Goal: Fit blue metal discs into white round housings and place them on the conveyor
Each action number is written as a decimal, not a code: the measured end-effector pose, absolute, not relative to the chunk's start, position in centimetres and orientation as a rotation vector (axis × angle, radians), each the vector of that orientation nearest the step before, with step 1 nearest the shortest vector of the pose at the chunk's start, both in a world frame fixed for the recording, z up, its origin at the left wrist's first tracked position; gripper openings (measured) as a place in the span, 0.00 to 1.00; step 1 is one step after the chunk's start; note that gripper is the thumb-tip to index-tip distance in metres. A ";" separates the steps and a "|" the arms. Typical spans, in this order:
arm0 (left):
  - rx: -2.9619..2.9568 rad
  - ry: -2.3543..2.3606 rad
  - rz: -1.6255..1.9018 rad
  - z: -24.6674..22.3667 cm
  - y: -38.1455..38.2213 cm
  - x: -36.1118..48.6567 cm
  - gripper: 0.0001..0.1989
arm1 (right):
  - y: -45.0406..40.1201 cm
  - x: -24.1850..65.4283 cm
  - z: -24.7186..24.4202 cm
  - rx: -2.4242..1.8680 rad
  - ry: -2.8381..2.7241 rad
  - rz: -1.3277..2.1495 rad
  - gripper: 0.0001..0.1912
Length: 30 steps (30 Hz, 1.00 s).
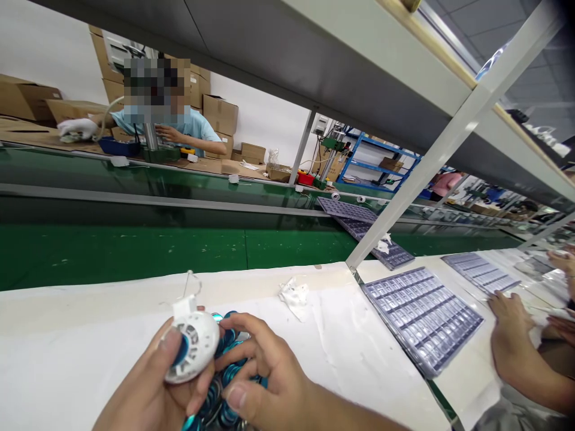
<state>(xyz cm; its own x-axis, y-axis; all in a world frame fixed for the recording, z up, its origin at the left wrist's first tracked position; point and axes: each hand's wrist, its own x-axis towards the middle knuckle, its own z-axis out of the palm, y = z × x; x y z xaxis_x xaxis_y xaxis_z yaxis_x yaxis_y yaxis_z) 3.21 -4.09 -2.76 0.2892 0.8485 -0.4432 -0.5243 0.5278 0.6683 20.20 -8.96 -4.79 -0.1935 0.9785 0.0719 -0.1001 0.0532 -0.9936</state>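
A round white plastic device (197, 344) with slots in its face sits in my left hand (155, 365). The left thumb presses by a blue disc (182, 350) at the device's centre. A white block with a thin wire loop (186, 305) sticks up from its top edge. Close to the device's right side is my right hand (265, 371), fingers bent and apart, the fingertips near its rim; I see nothing held in them. Below and behind both hands lies a pile of shiny blue metallic discs (231, 374), partly hidden by the fingers.
Crumpled white tissue (294, 297) lies on the white table covering. To the right is a compartmented plastic tray (424, 317), with a co-worker's hand (510, 311) beyond it. A slanted metal post (431, 143) and green conveyor (202, 239) stand ahead. Another person sits across.
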 end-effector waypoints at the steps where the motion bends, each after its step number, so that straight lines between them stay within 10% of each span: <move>1: 0.371 0.861 0.982 -2.6 -3.6 3.1 0.20 | -8.8 20.2 -5.0 -0.972 -1.335 1.289 0.41; 30: 0.458 0.848 1.083 -3.7 -1.9 2.1 0.15 | -8.4 19.8 -5.3 -1.095 -1.429 1.087 0.13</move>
<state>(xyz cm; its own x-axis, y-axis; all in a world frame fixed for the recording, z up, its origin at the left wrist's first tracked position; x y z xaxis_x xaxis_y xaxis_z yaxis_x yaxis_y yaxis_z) 2.11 -1.85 -3.68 0.2088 0.9041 -0.3728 -0.5791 0.4215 0.6978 19.78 -8.37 -5.26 -0.0986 0.9787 0.1800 0.0874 0.1887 -0.9781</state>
